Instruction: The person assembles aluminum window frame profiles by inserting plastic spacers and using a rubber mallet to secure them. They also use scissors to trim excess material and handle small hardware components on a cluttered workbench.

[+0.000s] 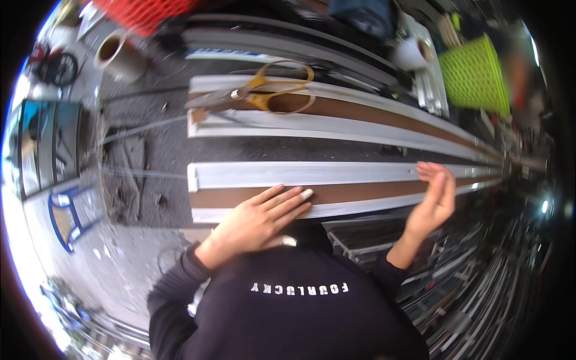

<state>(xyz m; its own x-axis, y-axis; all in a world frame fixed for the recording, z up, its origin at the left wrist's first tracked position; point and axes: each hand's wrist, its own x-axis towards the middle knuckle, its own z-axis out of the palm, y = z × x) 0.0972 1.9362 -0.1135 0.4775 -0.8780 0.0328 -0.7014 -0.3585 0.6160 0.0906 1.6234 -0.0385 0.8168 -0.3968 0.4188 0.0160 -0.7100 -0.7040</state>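
A long white profile (pixel 270 174) with a brown strip (pixel 360 191) along it lies across the dark workbench in front of me. My left hand (pixel 258 217) rests flat on its near side, fingers stretched over the brown strip, with white coverings on a fingertip and the thumb tip. Farther right, my right hand (pixel 433 201) is at the same profile, its fingers extended and slightly curved, holding nothing visible; whether it touches the surface I cannot tell. Beyond lies a second white and brown profile (pixel 288 126), with yellow-handled scissors (pixel 264 91) on top, blades pointing left.
A brownish roll (pixel 123 63) stands at the far left of the bench (pixel 162 150). A white roll (pixel 413 54) and a green basket (pixel 477 75) are at the far right, a red basket (pixel 144 11) at the far left. Many metal lengths (pixel 480 288) lie at lower right.
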